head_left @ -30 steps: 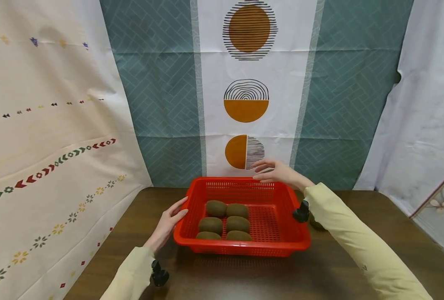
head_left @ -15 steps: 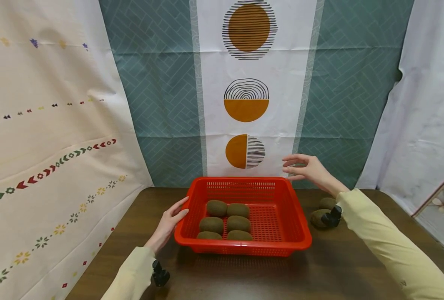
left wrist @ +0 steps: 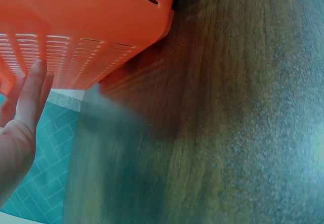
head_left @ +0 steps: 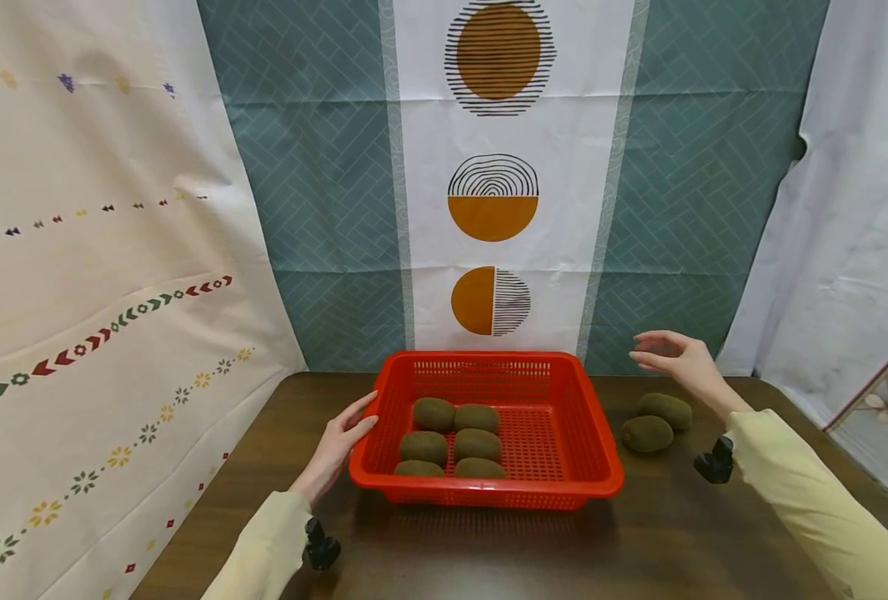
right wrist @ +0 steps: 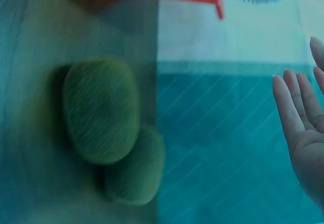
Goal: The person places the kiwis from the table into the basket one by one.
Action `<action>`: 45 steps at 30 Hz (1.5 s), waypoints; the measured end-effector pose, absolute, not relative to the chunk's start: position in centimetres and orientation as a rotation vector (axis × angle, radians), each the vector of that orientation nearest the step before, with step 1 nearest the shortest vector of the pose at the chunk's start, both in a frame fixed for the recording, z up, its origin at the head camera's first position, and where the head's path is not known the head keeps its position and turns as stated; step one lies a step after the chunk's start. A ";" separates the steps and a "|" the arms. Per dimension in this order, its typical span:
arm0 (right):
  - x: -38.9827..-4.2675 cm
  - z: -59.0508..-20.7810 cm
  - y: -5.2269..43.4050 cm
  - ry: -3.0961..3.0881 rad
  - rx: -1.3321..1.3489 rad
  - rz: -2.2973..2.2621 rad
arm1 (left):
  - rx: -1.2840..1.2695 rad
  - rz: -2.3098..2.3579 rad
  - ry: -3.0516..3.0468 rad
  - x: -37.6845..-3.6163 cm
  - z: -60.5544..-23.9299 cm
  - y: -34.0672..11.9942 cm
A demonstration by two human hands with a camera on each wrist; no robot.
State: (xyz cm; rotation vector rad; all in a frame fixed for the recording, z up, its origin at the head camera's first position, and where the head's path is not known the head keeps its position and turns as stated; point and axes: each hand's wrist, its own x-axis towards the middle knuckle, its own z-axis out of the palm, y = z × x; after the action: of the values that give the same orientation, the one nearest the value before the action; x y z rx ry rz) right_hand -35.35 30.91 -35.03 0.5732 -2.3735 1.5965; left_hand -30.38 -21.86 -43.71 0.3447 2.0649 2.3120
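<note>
1. The left hand [head_left: 336,446] lies flat, fingers straight and close together, its fingertips pressed against the left wall of the basket [head_left: 597,433]. It holds nothing. In the left wrist view the same fingers [left wrist: 31,95] lie along the slotted orange-red side [left wrist: 76,27].
2. The basket stands on the worktop [head_left: 489,550], just right of the left hand and well left of the right hand.
3. Six kiwis [head_left: 452,440] lie inside it in two columns of three, filling the half nearer the left hand; the right half of the basket floor is bare mesh.
4. Two more kiwis lie on the worktop right of the basket, apart from its wall: the near kiwi [head_left: 647,433] and the far kiwi [head_left: 666,410], touching each other. In the right wrist view they appear blurred, one [right wrist: 101,110] overlapping the other [right wrist: 135,171].
5. The right hand [head_left: 676,360] hovers in the air above and a little behind these two kiwis, touching neither. Its fingers are loosely spread and slightly bent, pointing left toward the basket, and it holds nothing. The right wrist view shows its palm open with fingers [right wrist: 293,107] straight.
6. Both arms wear pale yellow sleeves [head_left: 811,508].
</note>
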 end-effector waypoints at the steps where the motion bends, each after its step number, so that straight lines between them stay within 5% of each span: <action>1: -35.3 -35.4 31.3 -2.375 0.562 1.596 | 0.339 2.309 2.068 -30.4 -43.7 -21.9; 8: -36.7 -39.1 34.6 -2.375 0.456 1.457 | 0.328 2.320 2.059 -30.2 -43.6 -22.0; 18: -42.7 -49.3 41.5 -2.417 0.154 1.082 | 0.321 2.298 2.009 -28.9 -41.8 -21.4; 30: -35.0 -44.5 38.2 -2.568 0.196 1.186 | 0.346 2.271 2.045 -28.9 -41.5 -21.5; 45: -35.0 -45.2 37.8 -2.676 0.301 1.241 | 0.309 2.307 2.078 -30.3 -43.8 -21.8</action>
State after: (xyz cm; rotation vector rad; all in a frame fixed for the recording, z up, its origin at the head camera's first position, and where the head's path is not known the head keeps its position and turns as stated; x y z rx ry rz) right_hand -34.98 37.82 -45.24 0.3006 -2.6762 1.2409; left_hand -30.33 -21.78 -43.76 0.3093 2.0781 2.3072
